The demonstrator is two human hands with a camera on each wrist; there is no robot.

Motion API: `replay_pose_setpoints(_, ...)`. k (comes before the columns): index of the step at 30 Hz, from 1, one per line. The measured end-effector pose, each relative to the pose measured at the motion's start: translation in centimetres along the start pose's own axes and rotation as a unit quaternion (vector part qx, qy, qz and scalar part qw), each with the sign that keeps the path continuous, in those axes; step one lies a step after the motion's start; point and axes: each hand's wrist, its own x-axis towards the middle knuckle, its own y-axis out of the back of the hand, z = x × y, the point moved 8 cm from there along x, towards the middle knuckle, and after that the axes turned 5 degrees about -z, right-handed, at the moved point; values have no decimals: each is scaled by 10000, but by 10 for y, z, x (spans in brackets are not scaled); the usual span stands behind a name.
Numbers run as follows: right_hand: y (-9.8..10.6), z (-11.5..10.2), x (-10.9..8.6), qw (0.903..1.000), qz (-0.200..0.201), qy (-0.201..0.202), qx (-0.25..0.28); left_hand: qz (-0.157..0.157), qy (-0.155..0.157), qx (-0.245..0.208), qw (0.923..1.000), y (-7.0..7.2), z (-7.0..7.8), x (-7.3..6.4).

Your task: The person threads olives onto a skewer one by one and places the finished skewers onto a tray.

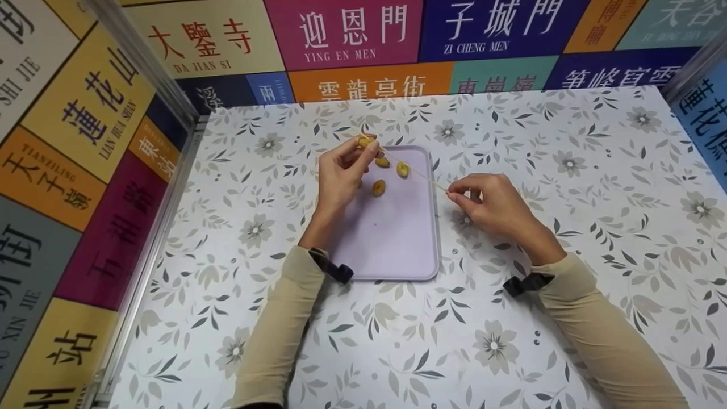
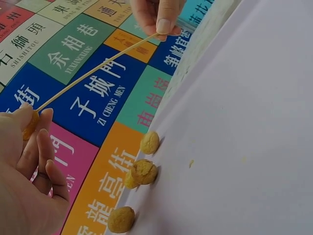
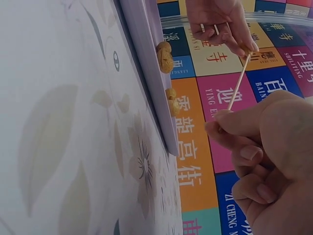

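Observation:
In the head view my left hand (image 1: 343,170) is over the upper left of a pale purple tray (image 1: 392,244). Its thumb and fingertips pinch a small golden-brown ball (image 2: 30,126), partly covered by the fingers. A thin wooden skewer (image 1: 420,175) slants between my hands, one end meeting that ball. My right hand (image 1: 494,199), just beyond the tray's right edge, pinches the other end with thumb and forefinger; the remaining fingers curl in, as the right wrist view shows. Several similar lumpy balls (image 1: 379,187) lie on the tray beneath and beside the left hand.
The tray sits on a table (image 1: 488,307) covered in white cloth printed with grey flowers and leaves. Colourful panels (image 1: 352,34) with Chinese lettering stand along the far and left sides. A few crumbs (image 2: 191,163) dot the tray.

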Motion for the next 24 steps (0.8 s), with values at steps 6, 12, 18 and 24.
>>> replay_pose_setpoints(6,0,-4,0,9999,15,112,-23,-66,-80,-34,9999,-5,-1,-1)
replay_pose_setpoints(12,0,-6,0,9997,129,191,-6,-233,-300,-89,9992,-12,1,-1)
replay_pose_setpoints(18,1,-6,1,9996,188,189,71,-304,-265,-142,9991,-18,-1,-3)
replay_pose_setpoints(24,3,-8,1,9992,278,272,118,-390,-174,2,9991,-25,-2,-7)
